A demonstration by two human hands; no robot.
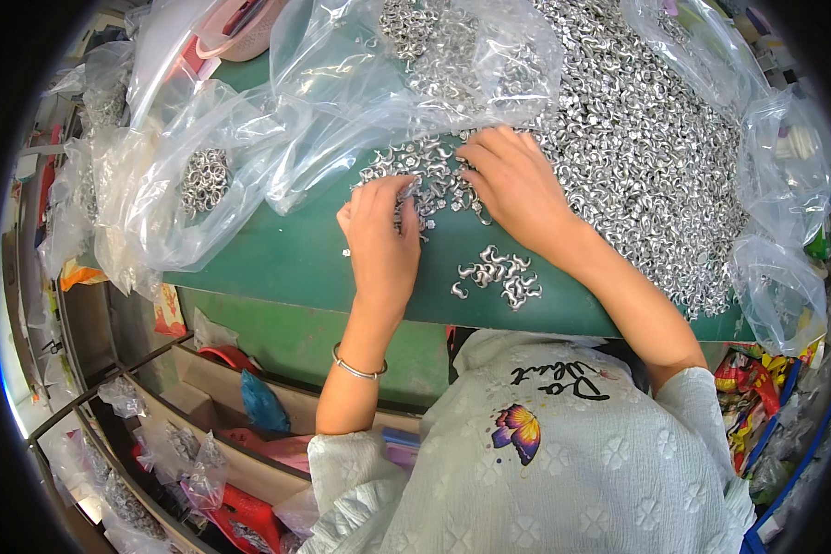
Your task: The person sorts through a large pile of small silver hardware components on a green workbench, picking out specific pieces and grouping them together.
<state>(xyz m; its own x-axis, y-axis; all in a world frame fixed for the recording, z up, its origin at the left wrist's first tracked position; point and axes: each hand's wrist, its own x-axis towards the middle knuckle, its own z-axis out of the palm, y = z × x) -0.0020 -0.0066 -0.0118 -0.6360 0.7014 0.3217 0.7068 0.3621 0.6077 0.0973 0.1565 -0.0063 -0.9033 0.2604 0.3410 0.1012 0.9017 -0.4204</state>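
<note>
Shiny silver, curved metal pieces (656, 166) heap rightward on the green counter (282, 254); a clear plastic bag (342, 83) blurs some far ones. The left hand (379, 226) and right hand (517, 185) curl at loose pieces, fingertips partly hidden; I cannot tell whether either grips.

Free passage runs along the front-left strip of the flat green worktop (291, 251), between the crumpled transparent plastic bag (134, 203) and the left hand (379, 233). A narrow lane separates this hand from the small cluster of curved silver metal pieces (500, 273). The right forearm (623, 291) bounds the cluster's right side; beyond, the large silver metal heap (651, 166) obstructs access. Transparent plastic film (328, 97) obstructs the rear.
</note>
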